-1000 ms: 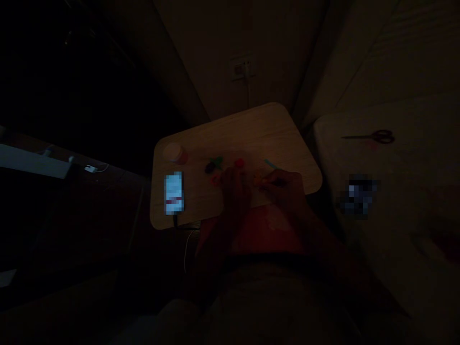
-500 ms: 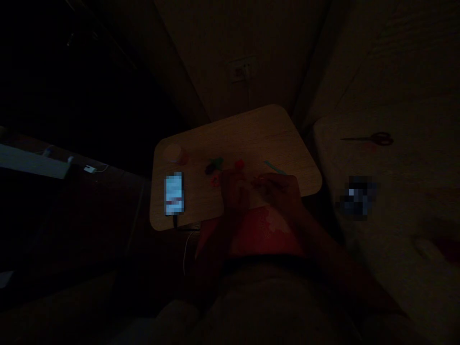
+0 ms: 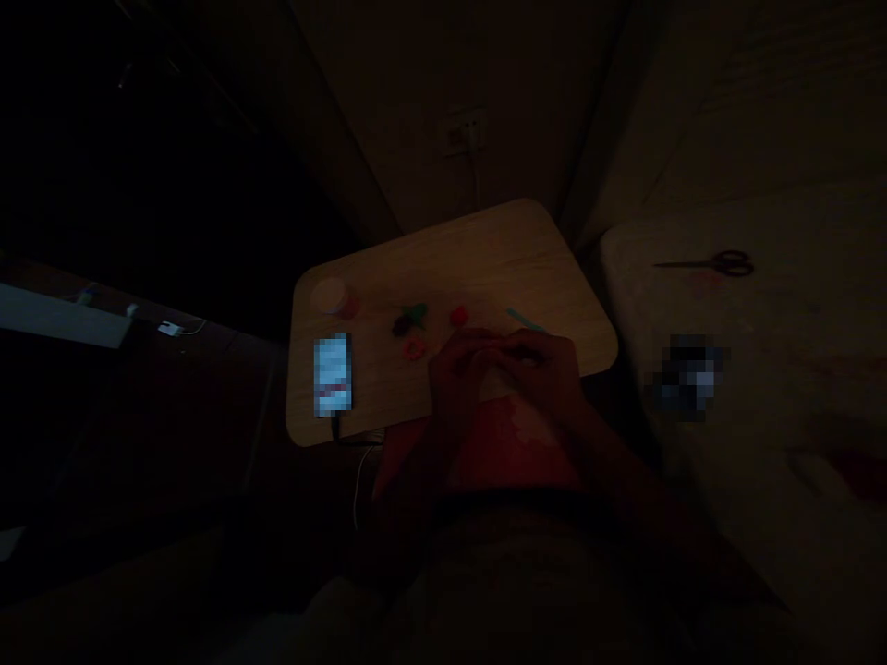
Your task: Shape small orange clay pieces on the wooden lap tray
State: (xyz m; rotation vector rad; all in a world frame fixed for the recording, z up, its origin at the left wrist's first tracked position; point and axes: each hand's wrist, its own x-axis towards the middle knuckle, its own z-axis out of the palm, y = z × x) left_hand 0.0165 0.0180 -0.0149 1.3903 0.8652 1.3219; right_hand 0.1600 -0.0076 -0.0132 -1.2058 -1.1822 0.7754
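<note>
Wooden tabletop (image 3: pixel 394 268): light, with rounded corners; we bring both hands together over its near edge.
Left hand (image 3: pixel 458 365): our fingers are curled and drawn in narrow, their tips meeting those of the other hand.
Right hand (image 3: pixel 544 365): also bent in narrow; it is too dark to tell what, if anything, we pinch between our fingertips.
Red lump (image 3: pixel 458 317): on the tabletop, just beyond our left fingers.
Teal strip (image 3: pixel 525 320): slanted, just beyond our right hand.
Orange-red ring-like piece (image 3: pixel 414 349): on the wood, just left of our left hand.
Green piece (image 3: pixel 416 315): beside a dark lump (image 3: pixel 401 326), behind the ring-like piece.
Phone screen (image 3: pixel 333 374): lit pale blue with a reddish band, too blocky for us to read; a dark cable (image 3: pixel 336 427) runs from its near end.
Container (image 3: pixel 346 307): pale round top, reddish side, beyond the phone; we cannot tell its contents.
Scissors (image 3: pixel 707 264): lying on the pale surface (image 3: pixel 762 314) to our right, beyond a blurred dark object (image 3: pixel 689 379).
</note>
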